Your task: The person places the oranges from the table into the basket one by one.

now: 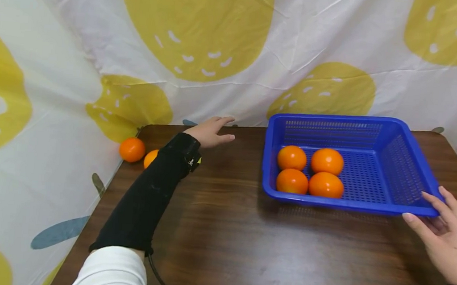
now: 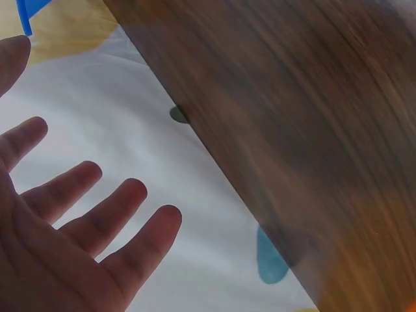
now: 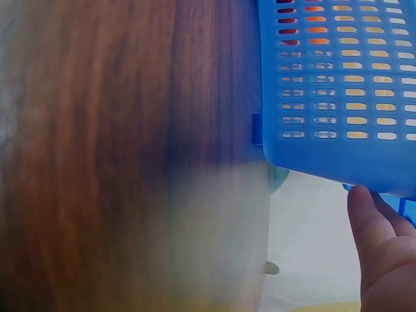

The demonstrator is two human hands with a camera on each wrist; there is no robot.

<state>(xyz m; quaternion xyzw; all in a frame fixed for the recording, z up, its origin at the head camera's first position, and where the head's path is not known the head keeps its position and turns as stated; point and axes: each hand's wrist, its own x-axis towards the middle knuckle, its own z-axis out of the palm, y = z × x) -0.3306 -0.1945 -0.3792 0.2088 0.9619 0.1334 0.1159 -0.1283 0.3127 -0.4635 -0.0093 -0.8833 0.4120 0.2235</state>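
A blue plastic basket (image 1: 368, 207) with slotted walls stands at the back right of the table. Several oranges (image 1: 327, 161) sit together in its left half. At the basket's front right corner, my right hand (image 1: 452, 238) grips the rim, fingers over the edge and thumb on the outside; the right wrist view shows the thumb (image 3: 370, 224) against the corner. My left hand (image 1: 211, 132) is held out near the table's back edge, left of the basket, with spread fingers (image 2: 110, 214) and nothing in it.
Two more oranges lie at the back left: one orange (image 1: 132, 149) by the cloth and another orange (image 1: 150, 158) partly hidden behind my left sleeve. A fruit-print cloth (image 1: 232, 93) hangs along the back and left of the brown wooden table (image 1: 221, 240). A cable (image 1: 159, 278) trails from the left sleeve.
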